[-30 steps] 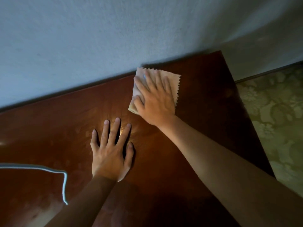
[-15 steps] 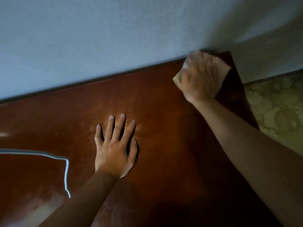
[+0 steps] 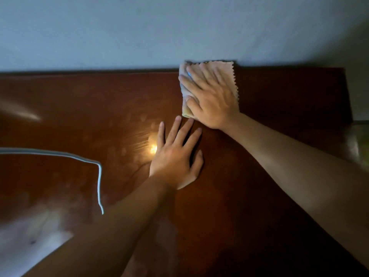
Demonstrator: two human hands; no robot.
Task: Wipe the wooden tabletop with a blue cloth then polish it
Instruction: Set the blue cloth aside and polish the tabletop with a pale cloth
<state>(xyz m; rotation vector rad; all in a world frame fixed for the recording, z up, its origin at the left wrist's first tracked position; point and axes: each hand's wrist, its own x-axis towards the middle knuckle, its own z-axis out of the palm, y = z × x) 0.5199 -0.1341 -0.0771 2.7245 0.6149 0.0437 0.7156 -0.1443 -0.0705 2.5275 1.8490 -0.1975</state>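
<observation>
The dark reddish wooden tabletop fills the lower view, its back edge against the wall. A folded cloth, pale with a zigzag edge and a hint of blue, lies flat at the table's back edge. My right hand presses down on it with fingers spread, covering most of it. My left hand rests flat on the bare wood just in front of the cloth, fingers apart, holding nothing.
A plain pale wall rises right behind the table. A white cable curves across the left part of the top. A bright reflection glints beside my left hand. Patterned floor shows past the table's right edge.
My right hand slid the cloth from the far right corner back to the left along the wall edge. The view swung right. My left hand stayed planted on the wood.
</observation>
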